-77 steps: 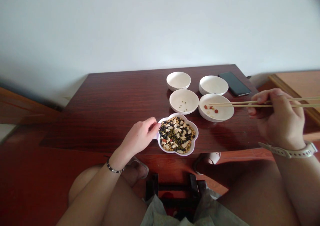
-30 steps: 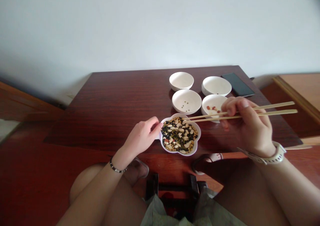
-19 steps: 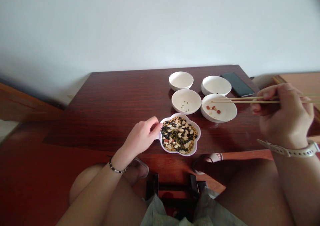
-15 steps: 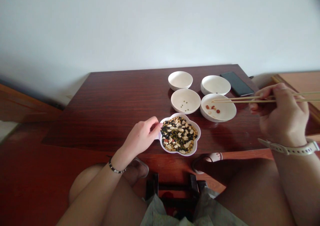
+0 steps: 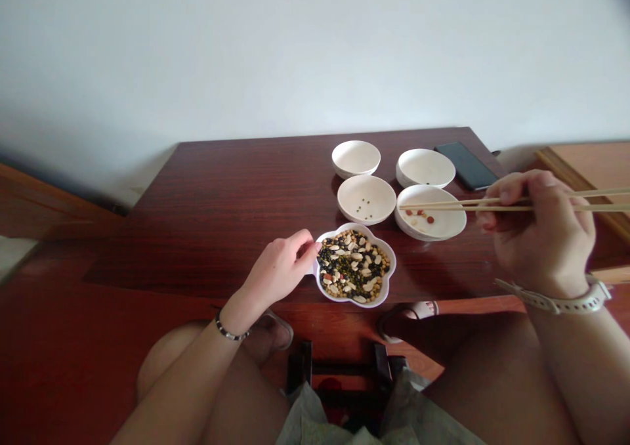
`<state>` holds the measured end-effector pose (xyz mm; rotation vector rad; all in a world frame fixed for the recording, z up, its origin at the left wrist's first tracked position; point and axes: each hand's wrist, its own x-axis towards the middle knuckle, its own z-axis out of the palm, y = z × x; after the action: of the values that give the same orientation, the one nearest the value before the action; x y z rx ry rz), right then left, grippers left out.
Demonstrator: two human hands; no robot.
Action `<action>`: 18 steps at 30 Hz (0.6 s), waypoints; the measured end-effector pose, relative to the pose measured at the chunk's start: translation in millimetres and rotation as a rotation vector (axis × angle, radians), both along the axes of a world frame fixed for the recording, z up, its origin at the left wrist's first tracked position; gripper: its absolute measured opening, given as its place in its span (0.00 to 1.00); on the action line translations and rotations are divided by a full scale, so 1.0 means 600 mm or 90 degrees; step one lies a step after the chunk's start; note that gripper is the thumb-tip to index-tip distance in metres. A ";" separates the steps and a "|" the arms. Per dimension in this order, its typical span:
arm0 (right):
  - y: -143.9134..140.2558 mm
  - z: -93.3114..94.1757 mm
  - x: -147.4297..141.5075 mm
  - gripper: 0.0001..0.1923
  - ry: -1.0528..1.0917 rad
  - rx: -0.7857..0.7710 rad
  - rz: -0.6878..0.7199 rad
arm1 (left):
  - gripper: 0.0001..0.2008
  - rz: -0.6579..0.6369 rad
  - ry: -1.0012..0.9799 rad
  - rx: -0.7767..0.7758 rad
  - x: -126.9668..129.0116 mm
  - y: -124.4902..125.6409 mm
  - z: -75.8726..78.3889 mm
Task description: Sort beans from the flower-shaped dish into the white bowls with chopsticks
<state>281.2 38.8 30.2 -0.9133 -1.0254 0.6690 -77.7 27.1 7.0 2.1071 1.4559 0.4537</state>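
Right hand (image 5: 539, 235) closed around a pair of chopsticks (image 5: 457, 203), long axis lying nearly level and pointing left, tips close together above the near-right white bowl (image 5: 445, 225) with its few reddish beans; nothing visibly pinched between the tips. Left hand (image 5: 278, 268) curled with fingertips pressed to the left rim of the flower-shaped dish (image 5: 388, 261) of mixed beans, near the front edge of the desk (image 5: 236, 195). Dish below and left of the chopstick tips, left hand touching it, right hand well apart.

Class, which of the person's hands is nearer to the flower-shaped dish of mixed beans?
Left. The left hand touches the flower-shaped dish at its rim; the right hand holds chopsticks farther right.
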 end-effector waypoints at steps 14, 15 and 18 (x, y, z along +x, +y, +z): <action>-0.034 0.006 -0.091 0.21 -0.090 -0.194 0.255 | 0.16 0.004 -0.012 -0.011 0.020 0.001 0.008; -0.033 0.005 -0.093 0.22 -0.093 -0.200 0.261 | 0.16 0.002 -0.010 -0.011 0.021 0.001 0.009; -0.033 0.001 -0.096 0.22 -0.120 -0.204 0.267 | 0.16 0.003 -0.004 -0.013 0.022 0.001 0.010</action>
<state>223.3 18.9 30.8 -1.0631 -1.3190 1.1393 -64.8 28.0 13.2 2.0843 1.4566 0.4452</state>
